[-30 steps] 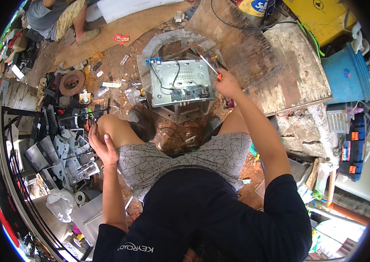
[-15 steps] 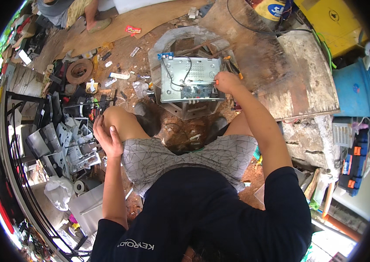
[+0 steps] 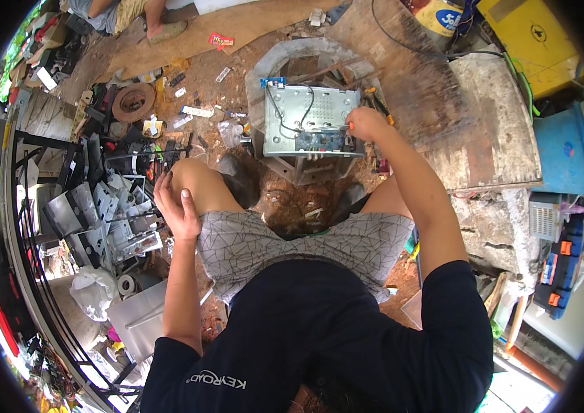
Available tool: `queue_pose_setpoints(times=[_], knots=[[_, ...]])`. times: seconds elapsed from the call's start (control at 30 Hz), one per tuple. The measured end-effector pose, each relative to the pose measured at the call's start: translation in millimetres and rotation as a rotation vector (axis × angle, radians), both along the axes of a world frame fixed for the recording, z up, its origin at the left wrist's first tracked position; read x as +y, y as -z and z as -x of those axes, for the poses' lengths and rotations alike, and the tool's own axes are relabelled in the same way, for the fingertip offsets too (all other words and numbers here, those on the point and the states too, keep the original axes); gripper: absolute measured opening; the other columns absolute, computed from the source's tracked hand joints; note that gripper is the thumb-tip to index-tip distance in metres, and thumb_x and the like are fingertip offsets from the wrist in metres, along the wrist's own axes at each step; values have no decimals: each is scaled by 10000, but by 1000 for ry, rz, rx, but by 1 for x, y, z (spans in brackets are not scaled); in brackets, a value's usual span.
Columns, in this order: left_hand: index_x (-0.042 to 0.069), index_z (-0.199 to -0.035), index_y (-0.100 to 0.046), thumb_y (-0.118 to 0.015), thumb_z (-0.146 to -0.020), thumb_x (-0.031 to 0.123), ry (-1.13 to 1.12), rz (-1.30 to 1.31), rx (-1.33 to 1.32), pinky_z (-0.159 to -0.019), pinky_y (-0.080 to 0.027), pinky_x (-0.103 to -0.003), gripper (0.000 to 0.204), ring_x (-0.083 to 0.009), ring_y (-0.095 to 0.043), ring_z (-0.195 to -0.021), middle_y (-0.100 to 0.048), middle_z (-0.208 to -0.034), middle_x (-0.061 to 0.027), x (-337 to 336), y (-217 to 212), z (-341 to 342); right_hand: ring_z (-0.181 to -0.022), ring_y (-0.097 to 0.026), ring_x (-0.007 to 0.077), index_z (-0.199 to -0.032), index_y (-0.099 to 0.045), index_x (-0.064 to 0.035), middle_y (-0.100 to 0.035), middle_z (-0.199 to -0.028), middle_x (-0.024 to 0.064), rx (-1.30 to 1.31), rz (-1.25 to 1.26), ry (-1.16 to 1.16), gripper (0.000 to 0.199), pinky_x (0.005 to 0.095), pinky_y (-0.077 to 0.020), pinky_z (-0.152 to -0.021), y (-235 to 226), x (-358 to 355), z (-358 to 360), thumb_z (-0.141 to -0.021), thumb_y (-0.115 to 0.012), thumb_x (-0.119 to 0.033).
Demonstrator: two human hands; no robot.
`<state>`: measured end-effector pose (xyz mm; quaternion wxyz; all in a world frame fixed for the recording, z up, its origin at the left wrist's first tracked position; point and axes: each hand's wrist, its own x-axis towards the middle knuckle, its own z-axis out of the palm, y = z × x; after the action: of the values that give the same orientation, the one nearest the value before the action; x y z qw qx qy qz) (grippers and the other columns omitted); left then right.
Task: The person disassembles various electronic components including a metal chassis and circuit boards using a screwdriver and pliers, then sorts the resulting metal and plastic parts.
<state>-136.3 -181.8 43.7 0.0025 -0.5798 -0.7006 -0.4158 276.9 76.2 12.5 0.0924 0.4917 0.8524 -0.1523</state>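
Observation:
A grey metal chassis [image 3: 299, 113] with wires and a small circuit board lies on a low stand between my feet. My right hand [image 3: 366, 122] is at its right edge, closed on an orange-handled screwdriver [image 3: 351, 126] whose shaft points left over the chassis. My left hand [image 3: 176, 210] rests open on my left knee, holding nothing. Grey patterned shorts cover my thighs.
Metal brackets and scrap parts [image 3: 109, 217] crowd the ground at left, near a rusty disc [image 3: 133, 101]. A worn wooden bench top [image 3: 443, 103] lies to the right, a blue bucket [image 3: 567, 148] beyond it. Another person's foot [image 3: 164, 29] is at the top left.
My right hand has dropped from above the chassis to its right edge, bringing the screwdriver tip down onto it. My left hand stays on the knee.

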Motion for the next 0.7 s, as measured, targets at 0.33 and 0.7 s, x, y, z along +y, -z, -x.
queue_pose_setpoints(times=[0.33,0.7], knots=[[-55,-1309,-475,-471,-993,391,17,2,-37,-1073,-369,-445,547,-386,-430,-1266,-438,-1349,-253,2,-1,-1,-914,-658,361,-897,-706,-59,-691,-927,176,-107,71,-39,202,456,-531,-802,-10,-2,9,-739,-670,-181],[-72,-1336,-435,-435,-999,425,54,8,-90,-1081,-324,-474,600,-406,-425,-1266,-435,-1347,-279,9,6,0,-834,-627,398,-833,-655,-18,-653,-894,204,422,-181,323,276,464,-506,-750,-2,4,-22,-754,-609,-278]])
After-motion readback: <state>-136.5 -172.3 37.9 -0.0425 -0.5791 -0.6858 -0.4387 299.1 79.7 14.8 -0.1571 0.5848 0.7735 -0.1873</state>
